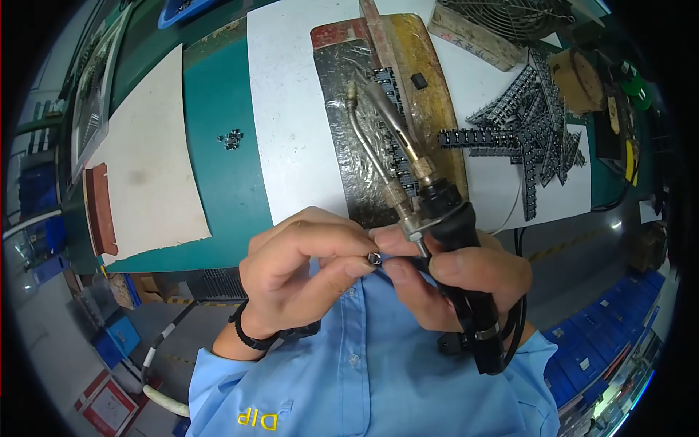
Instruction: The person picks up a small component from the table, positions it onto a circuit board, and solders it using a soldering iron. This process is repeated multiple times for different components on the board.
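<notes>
Close together, left hand (306, 269) pinching small metal nut (374, 257) (fingers curled), right hand (466, 280) gripping soldering iron (451, 240)

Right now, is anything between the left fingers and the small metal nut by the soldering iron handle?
Nothing visible: left hand fingers pinch the small metal nut directly, beside the black-handled soldering iron gripped by the right hand.

A green table (218, 109) carries a white sheet (291, 109) under a foil-wrapped tray (349, 109), a beige cardboard sheet (145, 160), a small cluster of dark parts (231, 139), and strips of black connectors (524, 124).
</notes>
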The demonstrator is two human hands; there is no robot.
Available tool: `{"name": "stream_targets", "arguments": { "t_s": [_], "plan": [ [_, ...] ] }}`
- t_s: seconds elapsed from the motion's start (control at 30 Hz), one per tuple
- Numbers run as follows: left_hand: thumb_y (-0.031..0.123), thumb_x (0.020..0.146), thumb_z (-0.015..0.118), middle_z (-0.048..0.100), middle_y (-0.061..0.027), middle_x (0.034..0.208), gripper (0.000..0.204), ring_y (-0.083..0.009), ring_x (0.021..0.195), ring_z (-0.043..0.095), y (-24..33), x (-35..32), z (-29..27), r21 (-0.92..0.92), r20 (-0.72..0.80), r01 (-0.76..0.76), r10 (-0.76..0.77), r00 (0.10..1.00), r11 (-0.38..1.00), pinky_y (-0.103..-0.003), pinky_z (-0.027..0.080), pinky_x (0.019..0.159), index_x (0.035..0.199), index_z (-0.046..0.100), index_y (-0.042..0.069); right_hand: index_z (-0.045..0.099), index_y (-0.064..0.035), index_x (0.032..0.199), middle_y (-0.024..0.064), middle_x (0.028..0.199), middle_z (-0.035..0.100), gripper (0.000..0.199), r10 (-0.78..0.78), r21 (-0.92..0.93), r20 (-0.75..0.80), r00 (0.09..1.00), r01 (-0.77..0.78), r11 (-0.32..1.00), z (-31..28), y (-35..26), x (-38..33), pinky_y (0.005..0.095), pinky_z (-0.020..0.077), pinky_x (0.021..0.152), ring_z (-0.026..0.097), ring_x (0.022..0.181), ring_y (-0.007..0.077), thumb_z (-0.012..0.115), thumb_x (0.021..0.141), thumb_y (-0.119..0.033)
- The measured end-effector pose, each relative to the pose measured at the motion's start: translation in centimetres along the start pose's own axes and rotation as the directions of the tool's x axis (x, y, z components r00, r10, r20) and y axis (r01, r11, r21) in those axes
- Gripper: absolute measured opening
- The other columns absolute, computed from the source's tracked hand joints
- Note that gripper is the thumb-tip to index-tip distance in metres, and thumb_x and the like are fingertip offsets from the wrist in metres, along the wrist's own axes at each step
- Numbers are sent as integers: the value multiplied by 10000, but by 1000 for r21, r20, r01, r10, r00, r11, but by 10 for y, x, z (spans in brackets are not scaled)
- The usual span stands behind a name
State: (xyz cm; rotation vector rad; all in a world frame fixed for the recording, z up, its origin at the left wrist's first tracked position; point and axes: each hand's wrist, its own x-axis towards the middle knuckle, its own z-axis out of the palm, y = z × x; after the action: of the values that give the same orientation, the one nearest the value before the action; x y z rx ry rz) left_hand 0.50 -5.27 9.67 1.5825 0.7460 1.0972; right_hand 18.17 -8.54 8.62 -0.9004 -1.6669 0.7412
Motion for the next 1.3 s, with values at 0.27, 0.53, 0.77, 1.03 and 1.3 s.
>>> {"name": "stream_targets", "arguments": {
  "t_s": [0.27,0.53,0.77,1.03,1.3],
  "plan": [
    [-16,728,664,616,-139,803,150,-189,711,604,1,0,10,82,15,-46,45,999,996,-252,481,592,852,581,-30,476,-61,1094,155,974,563,379,1,22,-81,997,0,1000,-30,10,-15,286,472,766,565,887,191,600,736,-79],
    [-14,728,660,614,-147,805,156,-198,710,603,-1,-1,13,164,28,-89,85,996,982,-256,485,590,862,583,-29,499,-57,1044,154,942,572,353,2,45,-141,990,5,999,-20,6,-20,292,482,728,577,846,205,617,711,-67],
    [-14,710,665,612,-144,806,173,-208,686,608,-1,-2,11,284,65,-169,157,985,944,-264,487,565,865,587,-22,518,-53,1000,153,915,579,331,-11,57,-173,985,21,998,-11,9,-14,298,490,696,587,809,217,632,689,-56],
    [-22,668,683,616,-121,808,204,-214,668,611,-3,-8,5,349,83,-197,179,980,916,-270,487,555,853,597,-10,541,-49,950,153,883,587,305,-24,71,-183,983,38,997,4,1,-17,304,500,658,598,768,231,649,664,-43],
    [-40,711,660,617,-106,766,143,-170,650,596,-5,-9,5,243,56,-69,57,997,968,-242,469,555,836,595,-17,563,-45,900,152,851,596,280,-33,81,-186,982,48,996,26,8,-9,310,510,621,610,726,245,666,639,-31]
  ]
}}
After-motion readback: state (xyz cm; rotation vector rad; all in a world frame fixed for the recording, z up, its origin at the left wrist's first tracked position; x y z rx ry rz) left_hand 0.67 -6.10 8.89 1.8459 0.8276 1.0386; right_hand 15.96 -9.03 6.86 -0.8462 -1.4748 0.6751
